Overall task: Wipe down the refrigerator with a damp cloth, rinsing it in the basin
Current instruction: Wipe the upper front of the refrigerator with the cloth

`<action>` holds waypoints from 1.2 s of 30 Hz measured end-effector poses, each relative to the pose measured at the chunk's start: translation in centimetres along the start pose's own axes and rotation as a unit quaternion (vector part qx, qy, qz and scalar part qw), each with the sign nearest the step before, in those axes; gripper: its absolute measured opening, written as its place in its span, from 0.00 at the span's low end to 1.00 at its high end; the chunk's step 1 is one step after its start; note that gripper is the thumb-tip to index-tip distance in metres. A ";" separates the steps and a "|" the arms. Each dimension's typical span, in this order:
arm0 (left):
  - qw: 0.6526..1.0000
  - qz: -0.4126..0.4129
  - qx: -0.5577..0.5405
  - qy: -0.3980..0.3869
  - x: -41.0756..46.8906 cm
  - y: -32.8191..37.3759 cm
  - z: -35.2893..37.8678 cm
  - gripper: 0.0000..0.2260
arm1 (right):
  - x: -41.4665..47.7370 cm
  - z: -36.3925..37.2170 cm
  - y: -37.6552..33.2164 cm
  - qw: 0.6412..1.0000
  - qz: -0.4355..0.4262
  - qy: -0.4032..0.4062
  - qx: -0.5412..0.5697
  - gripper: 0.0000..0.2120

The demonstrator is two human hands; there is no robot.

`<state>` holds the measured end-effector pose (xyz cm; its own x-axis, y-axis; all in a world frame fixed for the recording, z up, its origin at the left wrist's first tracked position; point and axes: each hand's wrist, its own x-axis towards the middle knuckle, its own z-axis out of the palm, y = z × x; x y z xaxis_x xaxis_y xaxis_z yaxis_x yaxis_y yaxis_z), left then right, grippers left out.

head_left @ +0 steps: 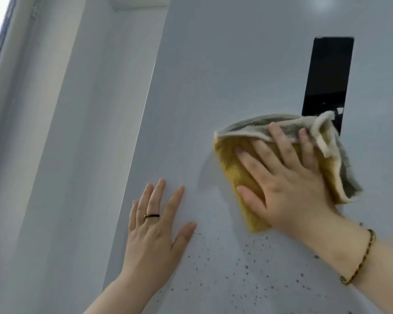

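Note:
The pale grey refrigerator door (236, 75) fills most of the view. My right hand (284, 177) presses a yellow and grey cloth (234, 168) flat against the door, fingers spread and straight. The cloth's grey edge folds over near my fingertips. A curved wet streak shows on the door to the left of the cloth. My left hand (154, 225) rests flat on the door lower left, fingers straight, a dark ring on one finger. Small dark specks (254, 268) dot the door below both hands.
A black glossy control panel (327, 75) is set in the door above the cloth, its lower end partly covered by the cloth. The door's left edge (143, 123) runs diagonally; a pale wall (55, 155) lies beyond it. No basin is in view.

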<state>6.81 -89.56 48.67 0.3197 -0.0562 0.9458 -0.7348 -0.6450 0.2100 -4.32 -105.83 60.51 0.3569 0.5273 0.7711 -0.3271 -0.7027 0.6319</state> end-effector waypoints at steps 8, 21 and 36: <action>0.997 -0.023 -0.073 0.021 -0.1 0.2 0.5 0.26 | -1.4 -1.1 3.9 0.996 -0.078 -0.004 -0.037 0.25; 0.986 -0.081 -0.087 -0.119 1.3 9.0 -1.2 0.39 | -7.3 -2.3 4.9 0.994 -0.111 -0.013 -0.008 0.24; 0.977 -0.135 -0.105 -0.126 2.0 14.7 -2.4 0.41 | -13.0 -4.7 9.6 0.998 0.001 -0.032 -0.055 0.27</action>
<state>-4.81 -97.33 54.24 0.6364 -0.1079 0.7638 -0.7011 -0.4938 0.5144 -16.23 -117.14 56.91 0.4103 0.4927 0.7674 -0.4208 -0.6443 0.6386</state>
